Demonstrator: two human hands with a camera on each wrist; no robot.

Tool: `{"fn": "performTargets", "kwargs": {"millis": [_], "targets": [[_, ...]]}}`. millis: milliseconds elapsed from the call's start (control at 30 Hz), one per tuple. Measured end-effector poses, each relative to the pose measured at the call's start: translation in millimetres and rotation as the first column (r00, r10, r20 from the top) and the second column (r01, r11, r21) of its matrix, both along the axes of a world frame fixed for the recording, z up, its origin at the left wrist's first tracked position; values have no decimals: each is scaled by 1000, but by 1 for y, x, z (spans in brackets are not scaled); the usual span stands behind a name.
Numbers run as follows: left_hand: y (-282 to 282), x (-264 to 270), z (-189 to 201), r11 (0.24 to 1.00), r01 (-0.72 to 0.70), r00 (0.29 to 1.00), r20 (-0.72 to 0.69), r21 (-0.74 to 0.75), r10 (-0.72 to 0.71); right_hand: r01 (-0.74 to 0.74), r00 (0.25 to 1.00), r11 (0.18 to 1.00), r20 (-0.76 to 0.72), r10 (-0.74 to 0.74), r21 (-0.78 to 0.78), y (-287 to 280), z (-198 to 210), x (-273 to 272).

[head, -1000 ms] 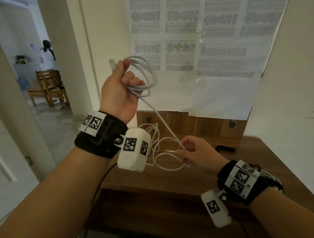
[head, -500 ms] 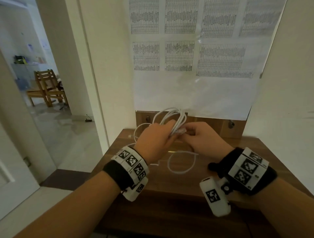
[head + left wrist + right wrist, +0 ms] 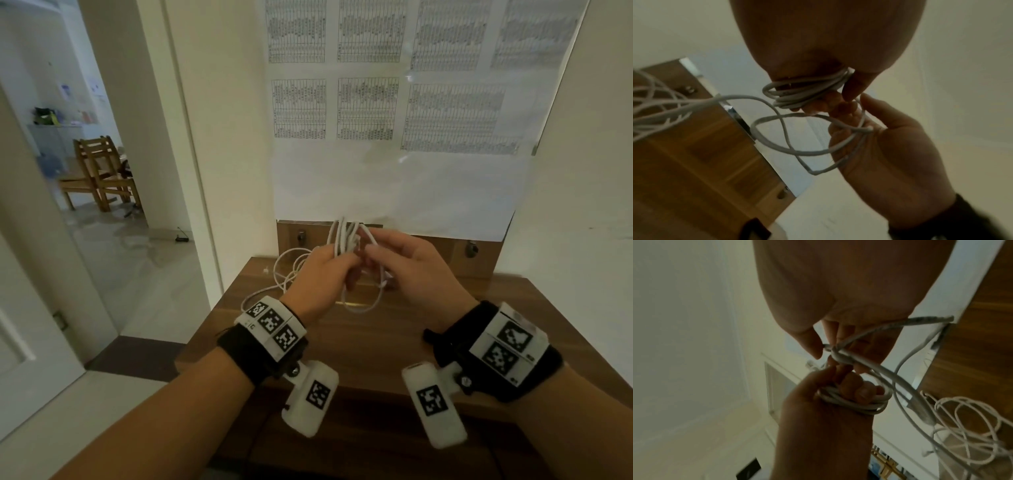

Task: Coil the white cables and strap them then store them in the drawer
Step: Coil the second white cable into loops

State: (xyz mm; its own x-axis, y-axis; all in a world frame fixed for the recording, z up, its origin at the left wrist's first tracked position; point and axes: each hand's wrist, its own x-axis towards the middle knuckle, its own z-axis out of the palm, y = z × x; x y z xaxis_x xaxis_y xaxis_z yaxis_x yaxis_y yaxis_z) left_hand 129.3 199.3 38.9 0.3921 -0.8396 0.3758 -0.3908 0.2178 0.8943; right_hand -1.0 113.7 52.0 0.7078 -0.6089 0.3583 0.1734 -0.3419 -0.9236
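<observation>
A white cable (image 3: 342,236) is partly wound into a coil above the wooden table (image 3: 376,342). My left hand (image 3: 342,267) grips the coil (image 3: 805,92) with its fingers curled round the loops (image 3: 859,402). My right hand (image 3: 376,260) is just to its right, fingertips close to the left ones. It pinches a strand of the cable (image 3: 838,353) between thumb and fingers. A loop (image 3: 363,308) hangs from this hand towards the table. The uncoiled length (image 3: 287,274) lies in loose turns on the table's left part (image 3: 972,418).
A wooden back panel (image 3: 428,250) with small metal knobs (image 3: 472,246) stands at the table's far edge under paper sheets on the wall. An open doorway at the left shows a wooden chair (image 3: 99,171). White walls flank the table.
My left hand has come down from head height with the coil. The right hand has risen to meet it over the table, bringing a new loop of cable.
</observation>
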Motion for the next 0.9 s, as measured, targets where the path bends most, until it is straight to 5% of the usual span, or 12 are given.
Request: {"fn": "performTargets", "kwargs": {"millis": [67,167,300,600,733,900], "targets": [[-4,-4,1,999,35,977,-212,-6,-35,81,996,971,-23,-89,-225,3,-3,3],[-8,-7,-1,996,84,881,-463,-40,-93,144,990,938,43,-137,-314,9,-5,9],[-10,3,4,991,-5,862,-503,-131,-62,149,984,941,137,-112,-303,13,-8,7],[-2,33,26,963,-130,757,-651,-235,-57,0,981,926,-179,-74,-379,13,-26,-7],[5,41,39,938,-154,613,-775,-311,-157,-124,909,890,-410,-76,-438,6,-31,-7],[15,41,59,900,-116,535,-790,-420,-299,-92,839,896,-519,-165,-434,-9,-35,-7]]}}
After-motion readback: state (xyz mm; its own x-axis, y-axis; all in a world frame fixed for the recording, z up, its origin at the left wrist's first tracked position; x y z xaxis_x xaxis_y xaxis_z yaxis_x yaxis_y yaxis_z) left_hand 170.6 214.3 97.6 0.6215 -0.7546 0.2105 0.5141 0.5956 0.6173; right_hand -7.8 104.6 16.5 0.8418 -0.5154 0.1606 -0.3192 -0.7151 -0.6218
